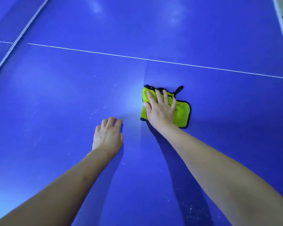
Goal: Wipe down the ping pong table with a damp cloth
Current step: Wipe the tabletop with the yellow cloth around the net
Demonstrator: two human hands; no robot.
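A blue counter (203, 30) fills the view, crossed by a thin white line (137, 57), with the net (15, 41) at 10 o'clock. At centre, the right hand (160, 110) presses flat, fingers straight, on a green cloth (183, 113). At 7 o'clock from the cloth, the left hand (108, 136) rests loosely curled, holding nothing. No writing shows.

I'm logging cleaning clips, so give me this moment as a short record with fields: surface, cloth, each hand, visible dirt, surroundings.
surface: blue ping pong table with a white centre line
cloth: yellow-green cloth with dark edging, lying flat on the table
right hand: right hand pressing flat on the cloth, fingers straight
left hand: left hand resting on the bare table, holding nothing
visible dirt: white specks near the right forearm, more left of the cloth
surroundings: net at upper left
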